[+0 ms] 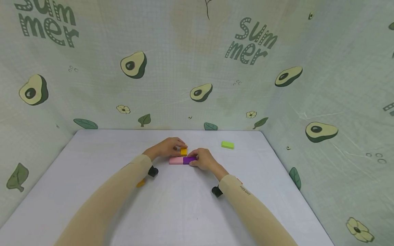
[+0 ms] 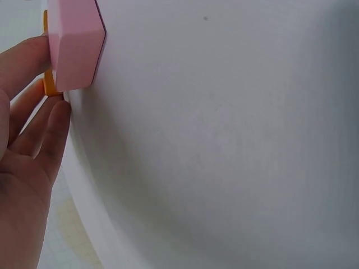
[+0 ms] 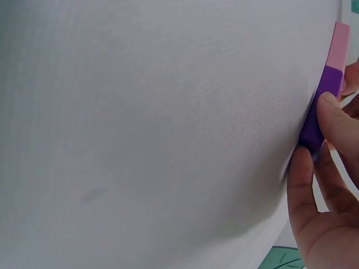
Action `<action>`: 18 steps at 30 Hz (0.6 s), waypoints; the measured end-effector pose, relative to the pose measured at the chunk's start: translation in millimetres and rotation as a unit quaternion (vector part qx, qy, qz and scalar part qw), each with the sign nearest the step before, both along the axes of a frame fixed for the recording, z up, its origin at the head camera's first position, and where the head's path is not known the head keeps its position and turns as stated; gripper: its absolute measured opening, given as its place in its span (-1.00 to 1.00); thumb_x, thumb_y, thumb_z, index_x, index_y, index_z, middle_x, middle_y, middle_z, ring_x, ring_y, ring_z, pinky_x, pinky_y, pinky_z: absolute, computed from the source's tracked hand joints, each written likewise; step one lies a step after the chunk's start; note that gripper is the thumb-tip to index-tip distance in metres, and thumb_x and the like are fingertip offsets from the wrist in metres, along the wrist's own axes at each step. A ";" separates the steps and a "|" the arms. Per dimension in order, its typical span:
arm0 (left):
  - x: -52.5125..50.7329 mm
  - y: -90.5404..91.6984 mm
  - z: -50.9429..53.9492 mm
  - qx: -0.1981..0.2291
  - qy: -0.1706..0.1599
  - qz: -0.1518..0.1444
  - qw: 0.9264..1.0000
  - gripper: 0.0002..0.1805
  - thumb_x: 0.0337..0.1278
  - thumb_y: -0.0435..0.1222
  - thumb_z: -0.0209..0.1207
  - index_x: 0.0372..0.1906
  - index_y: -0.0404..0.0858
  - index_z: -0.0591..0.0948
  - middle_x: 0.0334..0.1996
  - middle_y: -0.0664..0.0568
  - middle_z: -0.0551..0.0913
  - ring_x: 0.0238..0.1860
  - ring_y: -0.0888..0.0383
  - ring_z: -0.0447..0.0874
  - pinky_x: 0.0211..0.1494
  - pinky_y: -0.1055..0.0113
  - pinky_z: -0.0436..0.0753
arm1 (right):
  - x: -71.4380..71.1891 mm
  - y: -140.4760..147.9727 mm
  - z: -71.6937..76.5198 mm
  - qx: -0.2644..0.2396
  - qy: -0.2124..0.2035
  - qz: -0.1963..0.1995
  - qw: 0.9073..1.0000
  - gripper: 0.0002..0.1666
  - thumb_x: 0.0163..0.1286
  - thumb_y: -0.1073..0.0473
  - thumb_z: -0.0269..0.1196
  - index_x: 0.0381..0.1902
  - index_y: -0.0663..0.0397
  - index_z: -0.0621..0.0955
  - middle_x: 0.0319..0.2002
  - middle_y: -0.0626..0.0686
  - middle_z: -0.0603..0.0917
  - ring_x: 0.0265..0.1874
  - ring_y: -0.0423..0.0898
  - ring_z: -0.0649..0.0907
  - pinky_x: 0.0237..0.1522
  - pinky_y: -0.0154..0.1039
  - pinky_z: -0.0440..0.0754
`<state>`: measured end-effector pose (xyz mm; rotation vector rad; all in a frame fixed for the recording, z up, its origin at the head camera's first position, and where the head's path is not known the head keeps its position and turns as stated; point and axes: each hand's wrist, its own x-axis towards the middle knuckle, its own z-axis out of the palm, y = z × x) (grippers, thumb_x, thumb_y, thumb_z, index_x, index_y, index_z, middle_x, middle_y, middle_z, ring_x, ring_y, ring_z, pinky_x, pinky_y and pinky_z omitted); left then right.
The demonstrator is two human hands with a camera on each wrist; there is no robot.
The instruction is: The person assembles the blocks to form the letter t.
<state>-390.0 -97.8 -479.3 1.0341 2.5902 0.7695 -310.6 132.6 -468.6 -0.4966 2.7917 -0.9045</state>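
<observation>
Right hand [image 1: 204, 159] masks the purple block [image 1: 188, 160] at its 3 o'clock end; left hand [image 1: 167, 147] covers part of the orange block [image 1: 183, 152]. Pink block [image 2: 78, 47] cut off at the left wrist view's 11 o'clock. Yellow-orange piece [image 1: 140, 183], 7 o'clock of the left hand, partly hidden by the left sleeve [image 1: 114, 191]; I can't make out its shape. Right-sleeve print [image 1: 245, 190]: too small for me to read.

Fingers [image 2: 54, 131] apparently pinch orange block [image 2: 50, 86] behind pink block [image 2: 80, 53].
</observation>
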 end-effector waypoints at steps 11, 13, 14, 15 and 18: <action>2.7 -4.6 3.5 0.032 -0.048 0.031 0.998 -0.46 0.40 -0.27 0.37 0.43 -0.06 0.62 0.41 -0.04 0.57 0.41 -0.10 0.52 0.46 -0.01 0.58 | 0.7 0.1 0.0 0.004 0.006 0.001 1.000 -0.70 0.40 0.20 0.49 0.07 0.02 0.80 0.01 0.03 0.78 -0.09 -0.04 0.62 0.17 -0.08 0.66; 3.0 -5.0 4.2 0.037 -0.057 0.036 0.997 -0.45 0.43 -0.24 0.34 0.47 -0.07 0.59 0.42 -0.05 0.56 0.42 -0.12 0.52 0.48 -0.04 0.55 | 1.4 0.2 0.7 0.004 0.006 0.003 1.000 -0.70 0.40 0.20 0.49 0.07 0.03 0.80 0.01 0.03 0.78 -0.09 -0.04 0.62 0.17 -0.08 0.66; 3.3 -5.1 4.4 0.040 -0.061 0.040 0.997 -0.44 0.45 -0.23 0.33 0.49 -0.08 0.56 0.42 -0.07 0.56 0.42 -0.13 0.51 0.49 -0.06 0.53 | 1.4 0.1 1.0 0.004 0.007 0.004 1.000 -0.70 0.40 0.21 0.49 0.07 0.04 0.80 0.01 0.03 0.78 -0.09 -0.04 0.62 0.16 -0.07 0.66; 3.2 -4.9 4.6 0.042 -0.064 0.043 0.996 -0.43 0.47 -0.21 0.31 0.50 -0.09 0.54 0.42 -0.07 0.56 0.43 -0.12 0.51 0.51 -0.07 0.51 | 1.6 0.1 1.2 0.003 0.007 0.004 1.000 -0.71 0.40 0.21 0.49 0.06 0.04 0.80 0.01 0.04 0.78 -0.09 -0.03 0.62 0.16 -0.07 0.66; 2.1 -4.3 3.2 0.052 -0.068 0.058 0.995 -0.42 0.52 -0.16 0.27 0.52 -0.15 0.51 0.41 -0.10 0.57 0.41 -0.11 0.53 0.53 -0.08 0.48 | 2.2 -0.4 2.4 0.001 0.005 0.002 1.000 -0.71 0.40 0.22 0.49 0.06 0.04 0.80 0.01 0.03 0.78 -0.08 -0.03 0.62 0.15 -0.07 0.65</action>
